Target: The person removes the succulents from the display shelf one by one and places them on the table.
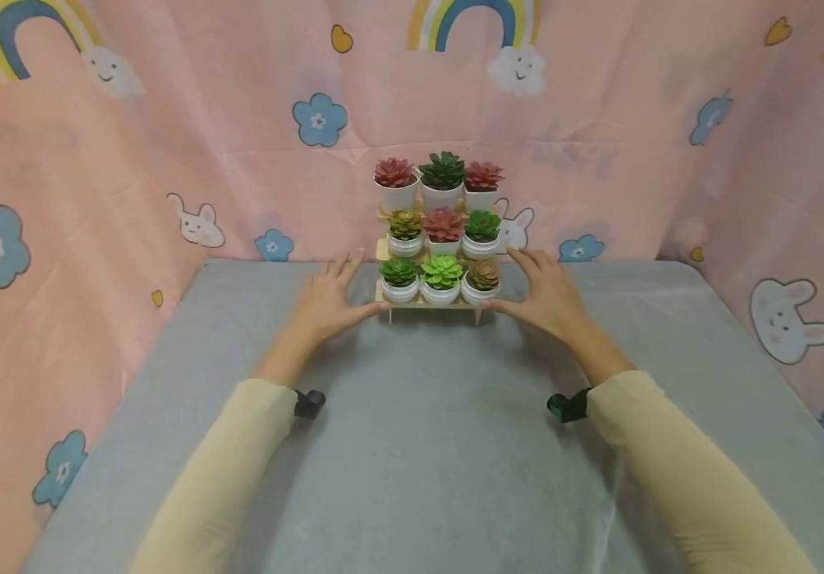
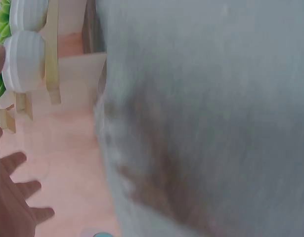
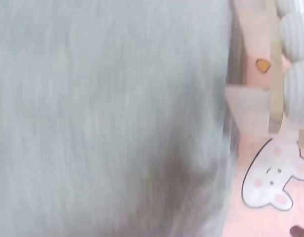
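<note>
A tiered wooden stand (image 1: 431,304) with clear side panels stands at the table's far edge, holding three rows of potted artificial succulents in white pots. Bright green is the middle front succulent (image 1: 442,273); a brownish one (image 1: 483,275) is at its right, and a dark green one (image 1: 443,171) tops the back row. My left hand (image 1: 329,299) is spread at the stand's left side, thumb at the lowest shelf's corner. Mirroring it on the right, my right hand (image 1: 548,293) has its fingers extended and its thumb by the front right pot. Whether either thumb touches is unclear.
A grey cloth-covered table (image 1: 440,446) lies under the arms. Directly behind the stand hangs a pink printed curtain (image 1: 254,104), which also runs along both sides. Dark wrist devices (image 1: 568,406) protrude inward from the sleeves.
</note>
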Action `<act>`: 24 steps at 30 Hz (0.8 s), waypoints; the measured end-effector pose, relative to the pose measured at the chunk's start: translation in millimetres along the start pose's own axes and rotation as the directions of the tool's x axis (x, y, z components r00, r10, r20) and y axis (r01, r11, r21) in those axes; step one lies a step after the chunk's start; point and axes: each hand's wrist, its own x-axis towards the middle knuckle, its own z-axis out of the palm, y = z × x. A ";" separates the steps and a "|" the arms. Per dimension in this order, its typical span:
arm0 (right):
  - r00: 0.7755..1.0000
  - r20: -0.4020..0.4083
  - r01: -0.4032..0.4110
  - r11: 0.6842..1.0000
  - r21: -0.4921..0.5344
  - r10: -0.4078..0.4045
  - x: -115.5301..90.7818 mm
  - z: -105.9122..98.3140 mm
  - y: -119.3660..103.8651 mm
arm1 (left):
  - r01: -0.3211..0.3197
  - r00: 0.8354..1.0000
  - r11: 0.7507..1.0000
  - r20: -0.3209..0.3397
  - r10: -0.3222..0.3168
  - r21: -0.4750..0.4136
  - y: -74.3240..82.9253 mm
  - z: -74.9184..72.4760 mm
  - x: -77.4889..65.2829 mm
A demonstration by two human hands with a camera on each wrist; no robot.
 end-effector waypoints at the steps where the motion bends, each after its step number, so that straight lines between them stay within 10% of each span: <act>1: 0.999 -0.032 0.008 0.999 0.034 -0.007 -1.8 1.7 -1.4 | -0.021 1.000 0.999 -0.021 0.020 -0.039 0.8 2.8 0.5; 13: 0.948 -0.318 0.133 0.901 0.413 0.005 -11.6 31.1 -17.9 | -0.101 0.983 0.875 -0.184 0.013 -0.474 18.4 29.8 1.5; 24: 0.918 -0.375 0.135 0.789 0.599 0.128 -9.1 49.1 -33.5 | -0.089 0.976 0.784 -0.211 -0.055 -0.614 27.3 43.1 3.8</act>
